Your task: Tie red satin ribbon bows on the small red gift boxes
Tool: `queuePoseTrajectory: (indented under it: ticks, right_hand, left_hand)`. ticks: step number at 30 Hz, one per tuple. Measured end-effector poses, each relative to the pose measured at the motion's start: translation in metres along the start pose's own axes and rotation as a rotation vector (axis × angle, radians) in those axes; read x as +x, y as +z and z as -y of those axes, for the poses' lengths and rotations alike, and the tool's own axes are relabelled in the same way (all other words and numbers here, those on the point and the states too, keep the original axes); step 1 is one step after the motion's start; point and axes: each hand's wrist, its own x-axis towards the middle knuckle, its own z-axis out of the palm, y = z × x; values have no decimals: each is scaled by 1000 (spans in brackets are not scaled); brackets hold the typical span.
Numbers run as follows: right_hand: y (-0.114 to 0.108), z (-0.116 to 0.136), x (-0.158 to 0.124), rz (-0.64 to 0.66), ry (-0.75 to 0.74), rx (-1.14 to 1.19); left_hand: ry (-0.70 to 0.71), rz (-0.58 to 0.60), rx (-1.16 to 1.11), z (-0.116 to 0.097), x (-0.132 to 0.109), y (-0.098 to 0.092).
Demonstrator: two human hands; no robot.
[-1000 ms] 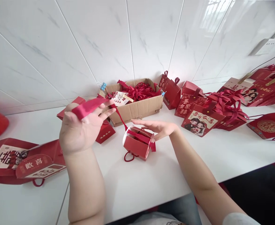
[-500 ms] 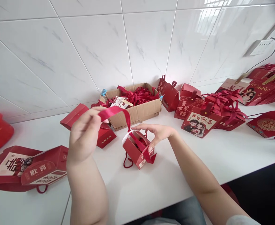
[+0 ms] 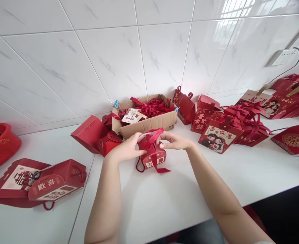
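A small red gift box (image 3: 149, 159) with white-panelled front stands on the white table before me. A red ribbon (image 3: 154, 161) crosses its top, and one tail hangs down the front onto the table. My left hand (image 3: 127, 148) grips the box's left side, thumb on the front and fingers at the top edge. From the other side my right hand (image 3: 174, 140) holds the box's upper right edge beside the ribbon, its fingertips partly hidden. A dark red cord loop (image 3: 139, 165) hangs at the box's left.
Behind stands a cardboard box (image 3: 149, 124) full of red ribbons. Opened red boxes (image 3: 90, 134) lie at left, with another pair (image 3: 57, 186) nearer me and a red basin (image 3: 5, 149). Finished-looking gift boxes (image 3: 218, 137) crowd the right. A tiled wall (image 3: 108, 61) closes the back.
My left hand has come down from holding the ribbon up to the box's left side. The box's top flaps have closed, and the ribbon now lies over them.
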Motion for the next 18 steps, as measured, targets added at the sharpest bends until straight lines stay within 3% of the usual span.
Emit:
queuePoseTrajectory:
  ticks: [2, 4, 7, 11, 18]
  right_hand:
    - [1, -1, 1, 13, 6, -93]
    - [5, -2, 4, -58, 13, -148]
    - [15, -2, 9, -191, 52, -94]
    - [20, -3, 10, -233, 101, -37]
    - [15, -8, 9, -242, 140, -86]
  left_hand:
    - [-22, 44, 9, -3, 5, 2]
    - [-63, 59, 32, -4, 8, 4]
    - [-82, 5, 78, -3, 11, 8]
    - [-33, -89, 142, 0, 8, 10]
    - [116, 43, -5, 3, -8, -2]
